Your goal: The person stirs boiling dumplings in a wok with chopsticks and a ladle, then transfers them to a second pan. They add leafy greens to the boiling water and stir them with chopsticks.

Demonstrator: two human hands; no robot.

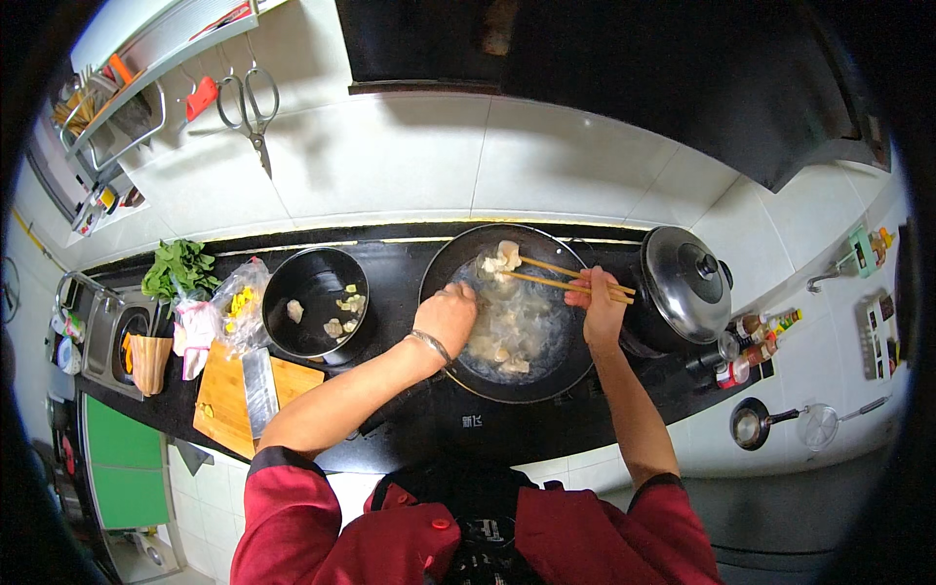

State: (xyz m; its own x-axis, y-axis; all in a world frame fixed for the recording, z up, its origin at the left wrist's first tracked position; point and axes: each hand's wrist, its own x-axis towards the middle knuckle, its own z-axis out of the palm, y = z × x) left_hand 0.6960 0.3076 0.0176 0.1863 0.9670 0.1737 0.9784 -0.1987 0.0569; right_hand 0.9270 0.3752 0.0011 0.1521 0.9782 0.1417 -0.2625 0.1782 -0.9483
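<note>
My right hand [601, 300] grips a pair of wooden chopsticks [559, 272], whose tips meet pale chunks of food [504, 256] near the back of a large dark wok [439, 256]. Cloudy liquid with more pale pieces [512, 351] fills the wok's middle. My left hand [447, 314], with a metal bangle at the wrist, is at the wok's left side; its fingertips point down and whether they hold something is hidden. Left of it stands a black pot [289, 270] with a few pale pieces inside. A cleaver [259, 387] lies on a wooden cutting board [296, 380], partly behind my left forearm.
A lidded pot [684, 292] stands right of the wok, with bottles [749, 329] beyond. To the left are a plastic bag of yellow pieces [241, 303], leafy greens [179, 270], a cut squash [150, 363] and a sink [102, 351]. Scissors [252, 117] hang on the wall.
</note>
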